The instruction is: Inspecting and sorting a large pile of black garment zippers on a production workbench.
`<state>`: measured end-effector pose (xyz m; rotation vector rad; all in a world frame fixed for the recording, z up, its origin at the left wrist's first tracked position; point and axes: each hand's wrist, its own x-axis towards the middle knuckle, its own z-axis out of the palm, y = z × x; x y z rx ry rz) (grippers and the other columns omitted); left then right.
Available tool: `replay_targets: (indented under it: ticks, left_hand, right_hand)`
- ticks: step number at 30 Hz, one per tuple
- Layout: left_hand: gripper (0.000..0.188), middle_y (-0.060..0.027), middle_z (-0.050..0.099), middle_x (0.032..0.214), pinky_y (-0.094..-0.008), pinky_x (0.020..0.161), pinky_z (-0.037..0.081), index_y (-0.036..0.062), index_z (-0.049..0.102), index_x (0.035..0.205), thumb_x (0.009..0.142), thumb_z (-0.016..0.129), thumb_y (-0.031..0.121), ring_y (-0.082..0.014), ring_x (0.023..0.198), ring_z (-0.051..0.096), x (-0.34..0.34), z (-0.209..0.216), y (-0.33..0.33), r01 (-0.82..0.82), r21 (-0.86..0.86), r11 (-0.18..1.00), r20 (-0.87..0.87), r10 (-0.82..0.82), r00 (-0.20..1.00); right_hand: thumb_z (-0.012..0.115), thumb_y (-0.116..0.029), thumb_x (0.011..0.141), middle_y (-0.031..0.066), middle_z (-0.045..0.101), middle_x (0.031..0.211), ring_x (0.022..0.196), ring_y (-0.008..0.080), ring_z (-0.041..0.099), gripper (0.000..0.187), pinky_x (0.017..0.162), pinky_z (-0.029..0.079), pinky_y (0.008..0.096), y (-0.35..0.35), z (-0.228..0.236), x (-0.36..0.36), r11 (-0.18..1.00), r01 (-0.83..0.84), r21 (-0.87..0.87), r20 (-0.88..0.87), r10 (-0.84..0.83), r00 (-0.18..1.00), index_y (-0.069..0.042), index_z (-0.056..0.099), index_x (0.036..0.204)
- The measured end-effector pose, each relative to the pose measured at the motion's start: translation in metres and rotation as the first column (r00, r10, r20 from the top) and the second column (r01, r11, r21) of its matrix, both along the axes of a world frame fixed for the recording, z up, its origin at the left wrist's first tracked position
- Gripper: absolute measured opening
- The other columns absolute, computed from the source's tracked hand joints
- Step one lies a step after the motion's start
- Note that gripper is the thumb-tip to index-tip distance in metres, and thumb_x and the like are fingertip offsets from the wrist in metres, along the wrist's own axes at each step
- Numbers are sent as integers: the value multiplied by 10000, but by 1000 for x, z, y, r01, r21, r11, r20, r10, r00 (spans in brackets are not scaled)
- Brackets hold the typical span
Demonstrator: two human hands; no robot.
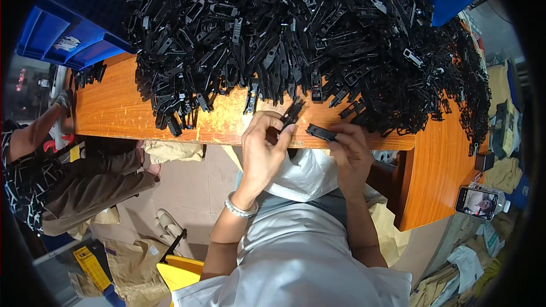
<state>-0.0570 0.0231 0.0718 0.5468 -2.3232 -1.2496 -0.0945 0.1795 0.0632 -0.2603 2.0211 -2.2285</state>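
My left hand (263,150), with a pale beaded bracelet at its wrist, pinches a narrow black plastic piece (292,112) between thumb and fingers; it may be more than one, as the outline is blurred. Between the thumb and fingers of my right hand (354,156) sits a long black plastic part (320,132), its free end pointing left toward the other hand. The two pieces are apart. Both hands are at the table's front edge, just below a large heap of similar black plastic parts (273,34). A white sack (304,176) hangs beneath them at my lap.
The wooden table (108,111) runs across, with a side section (438,176) at right. A blue crate (85,42) stands at the far left, near another person (74,187). At right is a phone (478,202). Paper bags (133,267) and a yellow chair (182,276) are below.
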Motion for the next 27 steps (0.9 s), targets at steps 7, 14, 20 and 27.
replay_targets:
  ticks: [7,14,20,27]
  left_hand:
    - [175,-40,594,669,-180,405,318,-27,604,919,856,585,136,-47,494,503,6,15,-12,189,850,491,-24,-322,946]
    - [194,10,549,618,-169,452,305,7,632,869,872,575,192,-33,484,399,6,4,-3,171,808,563,36,-337,941]
    - [70,30,520,705,-175,547,322,2,622,790,777,662,58,-34,611,424,2,7,5,361,709,605,-143,-377,915]
    - [138,-27,534,715,-220,583,382,-16,578,732,777,648,95,-93,639,492,-6,24,-2,410,784,466,-159,-488,858]
  right_hand:
    - [640,59,711,81,594,804,716,121,573,122,630,452,206,-3,3,-2,992,-25,126,-36,30,999,73,623,831]
    - [615,98,704,79,570,835,670,103,586,132,569,443,186,-7,13,4,989,-39,145,-2,40,999,95,600,835]
    - [663,71,691,55,580,780,653,107,576,171,558,442,214,-6,9,1,999,-51,6,23,51,998,62,623,857]
    - [628,83,729,76,556,814,649,108,576,223,522,422,203,-7,20,-1,977,-157,-144,233,188,954,81,589,949]
